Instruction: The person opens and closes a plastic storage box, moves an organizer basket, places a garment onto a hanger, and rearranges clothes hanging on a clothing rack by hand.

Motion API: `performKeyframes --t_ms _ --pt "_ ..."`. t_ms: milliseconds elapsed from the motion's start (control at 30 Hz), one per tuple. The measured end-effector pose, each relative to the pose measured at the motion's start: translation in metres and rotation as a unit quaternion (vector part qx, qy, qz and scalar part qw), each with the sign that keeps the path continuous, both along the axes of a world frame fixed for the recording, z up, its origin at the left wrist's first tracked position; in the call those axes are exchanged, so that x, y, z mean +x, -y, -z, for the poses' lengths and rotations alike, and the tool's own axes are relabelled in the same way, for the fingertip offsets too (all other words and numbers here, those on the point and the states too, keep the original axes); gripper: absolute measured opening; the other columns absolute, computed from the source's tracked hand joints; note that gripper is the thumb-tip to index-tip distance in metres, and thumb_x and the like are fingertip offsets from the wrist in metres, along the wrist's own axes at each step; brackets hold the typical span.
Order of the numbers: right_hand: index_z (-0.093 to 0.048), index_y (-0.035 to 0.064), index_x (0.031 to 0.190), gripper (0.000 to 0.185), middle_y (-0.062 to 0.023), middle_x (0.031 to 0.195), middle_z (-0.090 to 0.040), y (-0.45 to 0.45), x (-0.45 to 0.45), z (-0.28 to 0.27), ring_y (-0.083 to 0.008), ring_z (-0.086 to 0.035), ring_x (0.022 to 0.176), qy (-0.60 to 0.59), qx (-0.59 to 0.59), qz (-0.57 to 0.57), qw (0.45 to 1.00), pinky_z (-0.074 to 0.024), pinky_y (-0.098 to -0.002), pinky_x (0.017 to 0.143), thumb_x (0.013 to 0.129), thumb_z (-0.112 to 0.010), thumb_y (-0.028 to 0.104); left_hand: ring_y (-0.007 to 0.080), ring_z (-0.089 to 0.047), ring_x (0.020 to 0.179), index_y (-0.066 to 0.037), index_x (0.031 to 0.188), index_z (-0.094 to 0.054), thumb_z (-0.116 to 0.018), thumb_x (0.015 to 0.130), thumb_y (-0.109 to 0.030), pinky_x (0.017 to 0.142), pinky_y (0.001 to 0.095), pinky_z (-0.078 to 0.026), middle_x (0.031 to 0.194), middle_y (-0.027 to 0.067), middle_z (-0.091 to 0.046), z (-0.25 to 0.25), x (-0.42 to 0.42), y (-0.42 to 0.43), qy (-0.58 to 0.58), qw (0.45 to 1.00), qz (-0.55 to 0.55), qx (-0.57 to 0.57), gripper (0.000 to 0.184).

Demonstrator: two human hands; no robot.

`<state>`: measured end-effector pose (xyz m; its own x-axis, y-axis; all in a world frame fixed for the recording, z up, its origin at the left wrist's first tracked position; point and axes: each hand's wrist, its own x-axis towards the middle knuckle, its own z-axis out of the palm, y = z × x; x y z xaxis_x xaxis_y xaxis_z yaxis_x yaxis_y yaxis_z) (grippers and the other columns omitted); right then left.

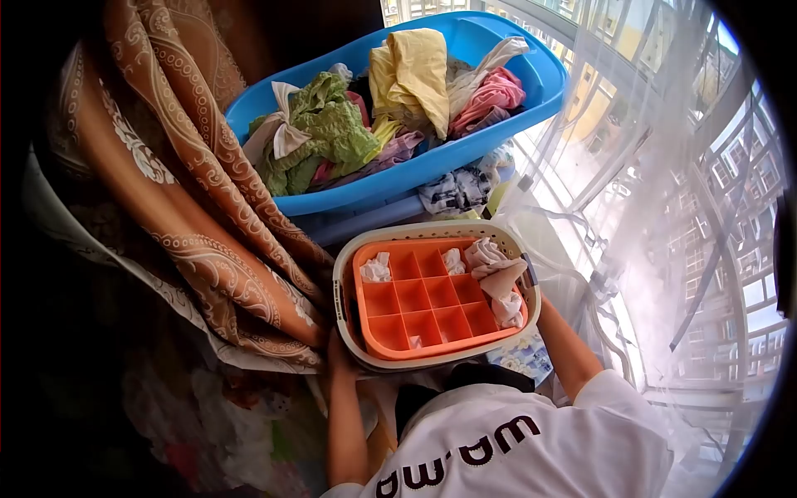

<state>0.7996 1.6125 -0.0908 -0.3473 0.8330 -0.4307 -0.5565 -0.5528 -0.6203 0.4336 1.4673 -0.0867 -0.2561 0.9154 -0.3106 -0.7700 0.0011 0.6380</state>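
Observation:
A light grey plastic basket [436, 363] with a perforated rim sits in front of my body. Inside it rests an orange divided organizer [407, 296] with several square compartments. Crumpled white tissue-like pieces [376, 267] lie in a few compartments, and pale bunched cloth [496, 264] is heaped along the right side. My left hand [341, 358] grips the basket's near left side, its fingers mostly hidden. At the right side my right hand [543, 312] holds the basket, its fingers hidden behind the wall.
A large blue tub [365, 195] full of crumpled clothes, including a green garment [324, 124] and a yellow cloth [408, 75], stands beyond the basket. A brown patterned curtain [207, 207] hangs at left. Sheer white curtains [631, 166] cover the window at right.

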Motion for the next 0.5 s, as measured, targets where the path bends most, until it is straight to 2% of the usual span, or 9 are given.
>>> performKeyframes --t_ms 33,67,200,267,300,400,433,467,500 --pt "-0.058 0.002 0.107 0.037 -0.0071 0.099 -0.063 -0.008 -0.001 0.003 -0.0164 -0.059 0.089 0.001 0.0 0.003 1.0 -0.0476 -0.0328 0.082 0.092 -0.05 0.034 0.0204 -0.049 0.11 -0.001 0.125 -0.045 -0.035 0.096 -0.021 0.097 0.0338 -0.038 0.121 0.0086 -0.051 0.022 -0.011 -0.006 0.052 0.998 -0.029 -0.032 0.037" --pt "-0.058 0.002 0.107 0.037 -0.0071 0.099 -0.063 -0.014 -0.003 0.004 -0.0164 -0.059 0.089 0.0 -0.002 0.004 1.0 -0.0476 -0.0328 0.082 0.092 -0.05 0.034 0.0202 -0.052 0.105 0.0 0.124 -0.046 -0.036 0.096 -0.021 0.092 0.0335 -0.041 0.117 0.0081 -0.054 0.024 -0.014 -0.013 -0.082 0.995 -0.012 -0.056 0.036" --pt "-0.058 0.0021 0.107 0.037 -0.0071 0.099 -0.063 -0.034 -0.007 0.012 -0.0164 -0.059 0.089 0.008 -0.016 0.017 1.0 -0.0475 -0.0329 0.082 0.092 -0.05 0.035 0.0208 -0.053 0.103 -0.001 0.124 -0.046 -0.037 0.096 -0.022 0.089 0.0333 -0.042 0.115 0.0085 -0.055 0.041 -0.024 -0.029 -0.059 0.997 0.011 -0.04 0.036" --pt "-0.058 0.0021 0.106 0.037 -0.0071 0.099 -0.063 -0.039 -0.007 0.021 -0.0164 -0.059 0.088 0.023 -0.022 0.026 0.999 -0.0475 -0.0329 0.082 0.092 -0.049 0.035 0.0218 -0.053 0.105 -0.001 0.124 -0.046 -0.038 0.096 -0.023 0.09 0.0329 -0.042 0.117 0.0096 -0.054 0.059 -0.027 -0.027 -0.092 0.988 -0.004 -0.127 0.037" --pt "-0.058 0.0021 0.106 0.037 -0.0071 0.098 -0.063 -0.042 -0.005 0.033 -0.0164 -0.059 0.088 0.043 -0.031 0.027 0.998 -0.0475 -0.033 0.082 0.092 -0.049 0.035 0.0224 -0.052 0.108 -0.002 0.127 -0.045 -0.041 0.095 -0.026 0.091 0.0323 -0.041 0.121 0.0106 -0.053 0.06 -0.026 -0.023 -0.126 0.971 -0.017 -0.2 0.04" --pt "-0.06 0.0048 0.098 0.043 -0.0057 0.089 -0.062 -0.048 0.002 0.078 -0.0145 -0.057 0.081 0.163 -0.038 0.006 0.986 -0.0444 -0.0265 0.07 0.093 -0.043 0.044 0.023 -0.049 0.112 -0.002 0.127 -0.044 -0.045 0.094 -0.027 0.094 0.0327 -0.039 0.124 0.0111 -0.051 0.047 -0.02 -0.011 -0.111 0.971 -0.03 -0.209 0.042" --pt "-0.06 0.006 0.1 0.04 -0.0053 0.088 -0.062 -0.045 0.007 0.086 -0.014 -0.057 0.081 0.198 -0.015 0.018 0.98 -0.0424 -0.0247 0.067 0.093 -0.043 0.041 0.0229 -0.05 0.111 0.0 0.127 -0.044 -0.048 0.093 -0.024 0.097 0.0314 -0.037 0.123 0.0122 -0.052 0.034 -0.013 -0.006 -0.194 0.947 -0.063 -0.249 0.042" --pt "-0.059 0.0053 0.105 0.039 -0.0085 0.096 -0.062 -0.036 0.008 0.077 -0.0171 -0.057 0.089 0.263 0.001 0.035 0.964 -0.0442 -0.0283 0.076 0.093 -0.043 0.038 0.0228 -0.051 0.11 0.002 0.126 -0.044 -0.052 0.092 -0.021 0.099 0.03 -0.035 0.122 0.0133 -0.052 0.015 -0.008 -0.002 -0.278 0.913 -0.095 -0.284 0.042" --pt "-0.057 0.0046 0.111 0.039 -0.0117 0.103 -0.062 -0.024 0.007 0.068 -0.0202 -0.058 0.097 0.326 0.016 0.051 0.944 -0.046 -0.032 0.085 0.092 -0.043 0.036 0.0228 -0.051 0.11 0.002 0.126 -0.044 -0.052 0.092 -0.021 0.099 0.03 -0.035 0.122 0.0133 -0.052 -0.002 -0.006 0.004 -0.281 0.912 -0.089 -0.285 0.042"
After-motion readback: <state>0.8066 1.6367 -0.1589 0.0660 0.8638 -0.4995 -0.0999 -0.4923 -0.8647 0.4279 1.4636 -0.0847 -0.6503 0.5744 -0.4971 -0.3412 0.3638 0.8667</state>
